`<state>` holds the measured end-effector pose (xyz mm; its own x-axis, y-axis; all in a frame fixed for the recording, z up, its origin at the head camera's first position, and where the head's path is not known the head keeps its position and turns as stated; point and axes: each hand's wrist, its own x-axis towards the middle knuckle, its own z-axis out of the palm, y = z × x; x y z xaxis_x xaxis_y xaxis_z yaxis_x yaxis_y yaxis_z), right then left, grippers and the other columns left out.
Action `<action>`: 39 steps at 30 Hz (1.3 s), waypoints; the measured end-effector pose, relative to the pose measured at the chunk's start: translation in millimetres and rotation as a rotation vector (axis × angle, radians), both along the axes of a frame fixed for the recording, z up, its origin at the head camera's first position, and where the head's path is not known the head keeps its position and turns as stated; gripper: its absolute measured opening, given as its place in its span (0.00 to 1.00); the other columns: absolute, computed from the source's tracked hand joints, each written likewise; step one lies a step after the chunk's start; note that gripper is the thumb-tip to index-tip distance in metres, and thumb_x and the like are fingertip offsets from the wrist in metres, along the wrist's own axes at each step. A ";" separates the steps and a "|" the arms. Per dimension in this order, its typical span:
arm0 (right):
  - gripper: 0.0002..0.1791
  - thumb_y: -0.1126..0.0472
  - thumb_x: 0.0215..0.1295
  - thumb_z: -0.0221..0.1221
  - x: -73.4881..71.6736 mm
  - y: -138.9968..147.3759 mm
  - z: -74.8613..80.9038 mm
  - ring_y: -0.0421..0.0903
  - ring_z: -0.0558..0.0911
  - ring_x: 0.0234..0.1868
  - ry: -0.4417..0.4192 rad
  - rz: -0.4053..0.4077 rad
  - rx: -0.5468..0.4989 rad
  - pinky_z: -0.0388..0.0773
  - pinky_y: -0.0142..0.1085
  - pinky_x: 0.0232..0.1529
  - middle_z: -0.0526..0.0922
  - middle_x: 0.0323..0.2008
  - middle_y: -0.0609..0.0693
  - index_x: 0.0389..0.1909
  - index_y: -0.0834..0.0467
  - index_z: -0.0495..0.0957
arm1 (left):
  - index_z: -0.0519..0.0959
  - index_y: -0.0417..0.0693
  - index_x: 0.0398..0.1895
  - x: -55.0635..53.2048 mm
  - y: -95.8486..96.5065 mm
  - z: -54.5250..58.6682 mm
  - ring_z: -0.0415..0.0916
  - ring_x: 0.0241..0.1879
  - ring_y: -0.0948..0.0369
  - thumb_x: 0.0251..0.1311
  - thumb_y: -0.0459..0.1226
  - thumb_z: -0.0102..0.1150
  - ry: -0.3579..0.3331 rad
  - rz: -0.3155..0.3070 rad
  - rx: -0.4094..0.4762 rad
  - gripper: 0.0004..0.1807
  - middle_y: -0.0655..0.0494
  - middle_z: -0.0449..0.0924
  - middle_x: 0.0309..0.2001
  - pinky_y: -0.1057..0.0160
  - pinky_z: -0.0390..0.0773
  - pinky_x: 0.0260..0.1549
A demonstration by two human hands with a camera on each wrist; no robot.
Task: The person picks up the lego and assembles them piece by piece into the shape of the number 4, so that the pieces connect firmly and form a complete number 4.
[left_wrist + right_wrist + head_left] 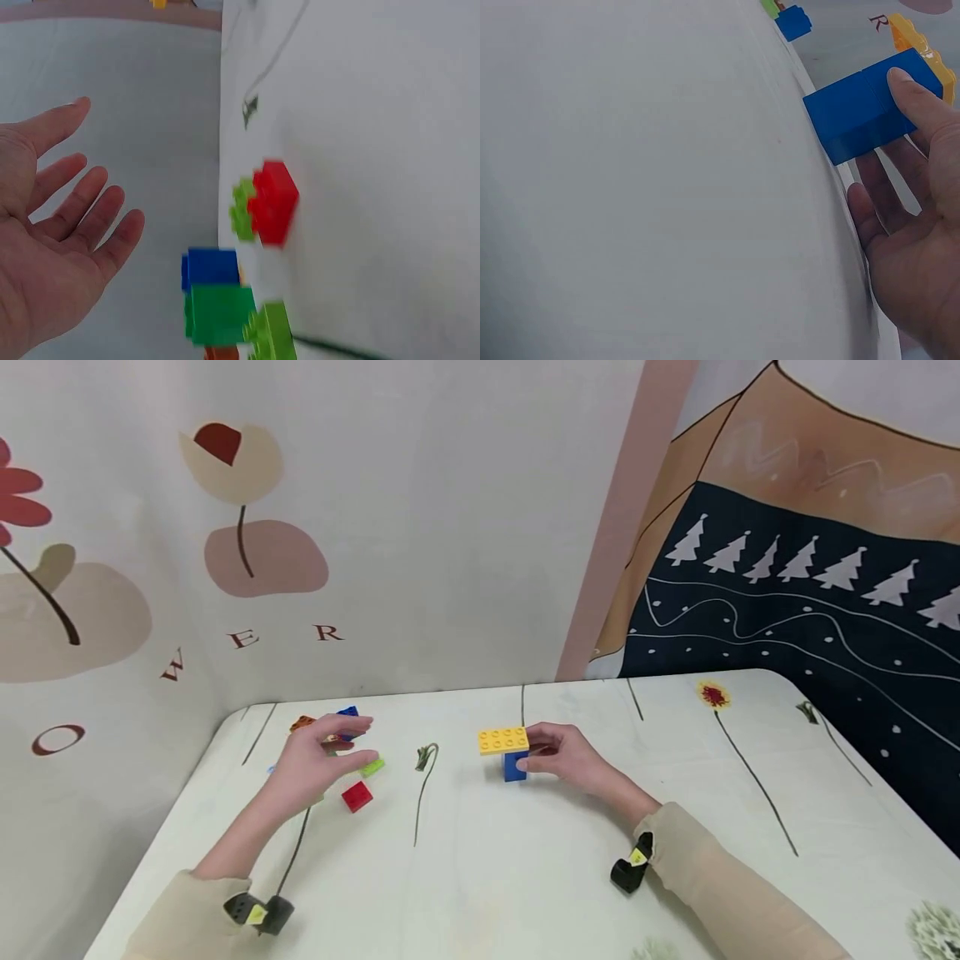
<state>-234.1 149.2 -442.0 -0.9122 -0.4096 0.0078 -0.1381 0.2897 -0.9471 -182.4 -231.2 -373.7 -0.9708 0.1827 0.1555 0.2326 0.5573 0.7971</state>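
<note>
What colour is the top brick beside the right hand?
Yellow; the top brick shows best in the head view.

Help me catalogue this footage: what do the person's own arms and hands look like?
The left sleeve and right sleeve are plain beige and reach the wrists. There, the left device and right device are small, black and blocky, each with a yellow marking. The left grip and right grip are bare hands, without gloves.

Wide passage over the table between left hand and right hand; bricks crowding the low path below and beside the left hand, red brick nearest the person; stack obstructing at the right fingertips, backdrop closing the far side
</note>
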 end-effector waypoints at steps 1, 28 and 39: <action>0.24 0.65 0.64 0.71 0.3 0.2 -0.1 0.50 0.83 0.49 0.000 -0.004 0.003 0.83 0.37 0.46 0.86 0.52 0.56 0.60 0.65 0.80 | 0.79 0.40 0.63 1.6 -5.4 -1.1 0.78 0.56 0.41 0.62 0.38 0.73 -0.003 0.015 -0.017 0.27 0.41 0.79 0.59 0.76 0.78 0.46; 0.24 0.62 0.65 0.70 1.4 -0.1 0.6 0.50 0.81 0.50 0.016 -0.003 0.012 0.79 0.40 0.52 0.85 0.53 0.54 0.60 0.64 0.79 | 0.82 0.32 0.57 26.9 -92.8 -42.9 0.80 0.48 0.47 0.59 0.38 0.75 -0.136 0.132 -0.256 0.26 0.35 0.81 0.56 0.69 0.82 0.35; 0.34 0.63 0.63 0.72 3.3 -1.9 6.0 0.53 0.81 0.55 0.030 0.002 -0.081 0.80 0.34 0.54 0.79 0.59 0.58 0.69 0.61 0.72 | 0.82 0.34 0.58 24.2 -88.4 -48.0 0.78 0.45 0.49 0.57 0.36 0.75 -0.146 0.115 -0.305 0.26 0.35 0.82 0.53 0.65 0.78 0.32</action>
